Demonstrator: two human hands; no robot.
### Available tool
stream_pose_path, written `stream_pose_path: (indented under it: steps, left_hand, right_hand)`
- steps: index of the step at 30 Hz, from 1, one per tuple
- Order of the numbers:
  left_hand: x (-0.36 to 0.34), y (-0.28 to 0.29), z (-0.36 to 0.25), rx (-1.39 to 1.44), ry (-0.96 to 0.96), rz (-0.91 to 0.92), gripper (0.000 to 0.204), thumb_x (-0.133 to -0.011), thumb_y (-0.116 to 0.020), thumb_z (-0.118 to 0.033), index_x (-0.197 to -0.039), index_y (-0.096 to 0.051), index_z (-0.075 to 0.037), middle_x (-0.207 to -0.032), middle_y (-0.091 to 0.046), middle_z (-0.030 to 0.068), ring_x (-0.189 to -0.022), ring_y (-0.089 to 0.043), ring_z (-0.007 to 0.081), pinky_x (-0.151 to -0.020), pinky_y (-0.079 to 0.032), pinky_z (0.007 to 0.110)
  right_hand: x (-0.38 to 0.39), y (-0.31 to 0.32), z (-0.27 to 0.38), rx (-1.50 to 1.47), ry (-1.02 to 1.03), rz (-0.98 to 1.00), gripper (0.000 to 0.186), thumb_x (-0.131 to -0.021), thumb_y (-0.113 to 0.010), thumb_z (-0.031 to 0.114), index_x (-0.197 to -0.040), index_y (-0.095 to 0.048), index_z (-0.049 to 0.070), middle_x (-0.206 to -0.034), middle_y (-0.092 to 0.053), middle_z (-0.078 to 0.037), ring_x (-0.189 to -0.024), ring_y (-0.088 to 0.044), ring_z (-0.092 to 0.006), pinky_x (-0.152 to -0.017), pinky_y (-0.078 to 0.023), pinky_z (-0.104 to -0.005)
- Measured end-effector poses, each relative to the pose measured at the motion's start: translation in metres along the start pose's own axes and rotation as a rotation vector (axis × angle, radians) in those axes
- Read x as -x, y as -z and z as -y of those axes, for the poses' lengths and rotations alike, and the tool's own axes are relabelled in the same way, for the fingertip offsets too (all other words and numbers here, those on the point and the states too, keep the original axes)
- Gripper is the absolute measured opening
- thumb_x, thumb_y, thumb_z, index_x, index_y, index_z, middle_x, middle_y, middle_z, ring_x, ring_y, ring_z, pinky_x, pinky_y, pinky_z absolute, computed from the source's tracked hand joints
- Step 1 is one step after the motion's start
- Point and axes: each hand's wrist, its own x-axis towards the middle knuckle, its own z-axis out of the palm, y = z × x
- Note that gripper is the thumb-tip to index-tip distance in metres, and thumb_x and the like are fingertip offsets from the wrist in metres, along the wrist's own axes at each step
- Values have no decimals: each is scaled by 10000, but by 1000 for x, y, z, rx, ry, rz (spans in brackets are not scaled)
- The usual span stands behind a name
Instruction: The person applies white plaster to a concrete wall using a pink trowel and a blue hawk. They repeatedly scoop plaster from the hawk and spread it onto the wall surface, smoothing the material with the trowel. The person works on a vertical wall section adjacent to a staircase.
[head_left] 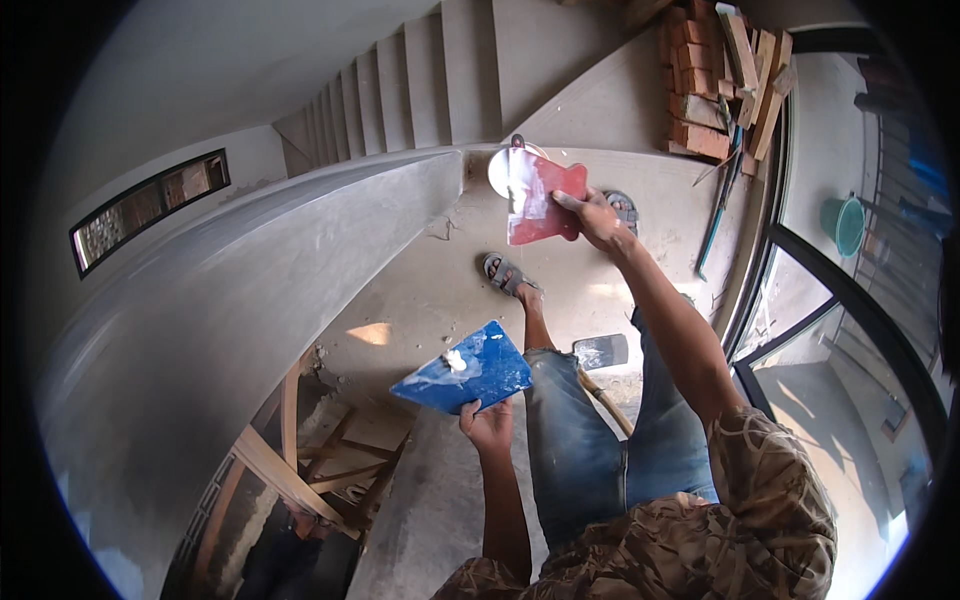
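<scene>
**Trowels and putty: hand positions and hazards**

Red trowel (542,200), a flat plastic blade smeared with white putty, is held at far centre by the right hand (598,218). The arm is fully extended and the fingers are closed on the blade's right edge. The blade hangs just in front of a white bucket (503,170) standing on the floor at the foot of the stair; whether blade and bucket touch cannot be told.

Blue board (466,370), also a flat plastic blade, sits near centre. The left hand (487,424) grips its near edge from below, fingers wrapped shut. The board is tilted, left corner low, and carries a small lump of white putty (455,360) with thin smears around it.

Surroundings:
- Grey plastered wall (230,300) curves along the left, apparently a stair flank.
- Wooden frame (300,450) lies below the board at near left.
- One sandalled foot (508,275) rests on the dusty concrete floor (420,290).
- Brick stack (700,90) and timber offcuts stand at far right.
- A dark flat tool (600,351) lies on the floor by the knee.

Likely hazards:
- Putty loss. The board's tilt could let the lump slide off the low corner onto the wooden frame.
- Drip. Wet putty on the red trowel may run toward the fingers and weaken the edge grip.
- Balance. The long forward reach shifts weight ahead; the dusty floor and the loose tool near the foot raise the risk of a slip.
- Marking. Either blade swung left could scrape the finished wall.
</scene>
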Motion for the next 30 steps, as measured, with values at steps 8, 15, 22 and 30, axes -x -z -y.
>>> stream_pose_path:
  steps: [8, 15, 22, 30]
  left_hand:
    - [-113, 84, 6, 130, 277, 115, 318, -742, -584, -40, -1056, -632, -45, -1036, -683, 87, -974, -652, 259, -937, -478, 460]
    - [-151, 104, -10, 214, 499, 202, 155, -780, -705, -151, -931, -681, -123, -908, -678, -15, -891, -642, 172, -890, -485, 373]
    - [-160, 102, -20, 183, 508, 266, 240, -747, -742, -128, -981, -689, -113, -921, -661, -9, -934, -617, 181, -896, -469, 375]
    - [-165, 76, -19, 129, 527, 181, 179, -846, -642, -130, -1018, -655, -83, -925, -664, 40, -914, -627, 221, -880, -479, 412]
  right_hand:
    - [-186, -63, -159, 47, 95, -438, 192, -867, -664, 169, -975, -633, 14, -734, -616, -54, -543, -535, -119, -428, -418, -291]
    - [-292, -86, -201, 242, 41, -672, 323, -833, -663, 219, -1069, -655, -1, -995, -687, -208, -963, -664, -347, -866, -504, -398]
    - [-236, -178, -193, 507, 385, -651, 278, -786, -624, 166, -1036, -669, 55, -887, -673, -220, -893, -649, -390, -809, -507, -451]
    - [-222, -102, -187, 337, -6, -488, 264, -866, -612, 168, -1057, -650, -10, -934, -687, -227, -870, -682, -322, -774, -507, -390]
